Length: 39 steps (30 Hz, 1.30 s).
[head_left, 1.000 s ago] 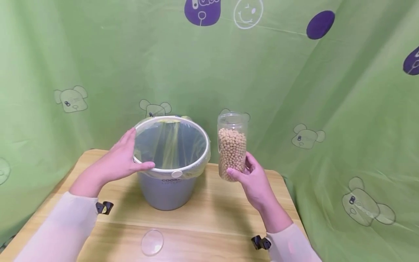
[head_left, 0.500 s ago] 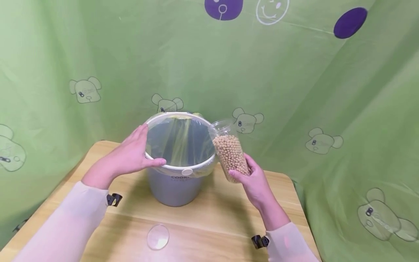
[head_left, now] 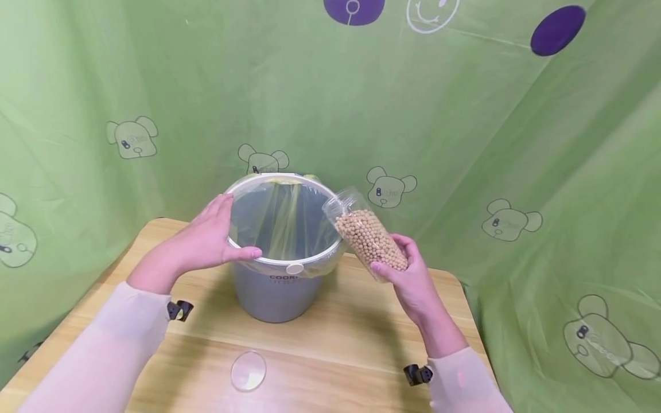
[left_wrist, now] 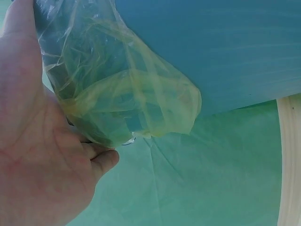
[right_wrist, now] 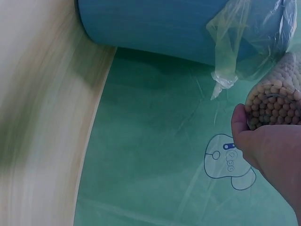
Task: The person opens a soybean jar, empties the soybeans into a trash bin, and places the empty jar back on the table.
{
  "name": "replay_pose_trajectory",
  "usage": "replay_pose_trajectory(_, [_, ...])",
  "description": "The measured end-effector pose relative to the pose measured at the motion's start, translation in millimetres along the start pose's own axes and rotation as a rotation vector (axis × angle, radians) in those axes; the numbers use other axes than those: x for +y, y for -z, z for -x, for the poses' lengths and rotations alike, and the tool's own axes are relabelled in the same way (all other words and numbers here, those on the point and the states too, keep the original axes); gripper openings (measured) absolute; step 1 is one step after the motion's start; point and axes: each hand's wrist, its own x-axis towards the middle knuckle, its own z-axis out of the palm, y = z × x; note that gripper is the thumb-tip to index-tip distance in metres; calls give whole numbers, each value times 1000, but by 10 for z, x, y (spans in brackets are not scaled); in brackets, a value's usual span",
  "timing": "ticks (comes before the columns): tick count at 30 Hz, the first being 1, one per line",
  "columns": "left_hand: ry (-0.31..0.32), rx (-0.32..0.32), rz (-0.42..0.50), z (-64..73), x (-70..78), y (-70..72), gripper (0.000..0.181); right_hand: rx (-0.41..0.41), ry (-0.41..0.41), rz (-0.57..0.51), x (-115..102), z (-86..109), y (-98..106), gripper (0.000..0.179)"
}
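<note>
My right hand (head_left: 408, 275) grips the lower end of a clear plastic jar (head_left: 364, 235) filled with beige round pellets that look like chickpeas. The jar tilts left, its lidless mouth over the right edge of a grey trash can (head_left: 276, 301). The pellets are still inside. In the right wrist view, the jar's base (right_wrist: 275, 103) faces the camera. A thin yellowish bin liner (left_wrist: 136, 94) lines the can and hangs over its white rim (head_left: 273, 262). My left hand (head_left: 201, 238) rests against the left of the rim, fingers extended and thumb lying along the front.
A clear round lid (head_left: 248, 371) lies on the wooden table (head_left: 320, 355), in front of the can. Green curtain fabric (head_left: 289, 86) with printed mouse figures hangs behind and at both sides. The table's right edge is close to the right forearm.
My right hand has tipped the jar from upright to leaning left, bringing its mouth to the can's rim. The left hand keeps its place on the rim. The head view has shifted slightly.
</note>
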Motion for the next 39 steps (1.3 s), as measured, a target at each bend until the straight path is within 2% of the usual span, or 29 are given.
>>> replay_pose_trajectory(15, [-8, 7, 33, 0, -5, 1, 149, 21, 17, 49, -197, -5, 39, 82])
replay_pose_trajectory(23, [-3, 0, 46, 10, 16, 10, 150, 68, 37, 30, -264, -4, 58, 77])
replay_pose_trajectory(30, [-8, 6, 46, 16, 16, 2, 148, 93, 37, 31, -286, -10, 58, 83])
replay_pose_trajectory(39, [-6, 13, 61, 15, 0, -4, 149, 137, 35, 28, -322, -8, 32, 82])
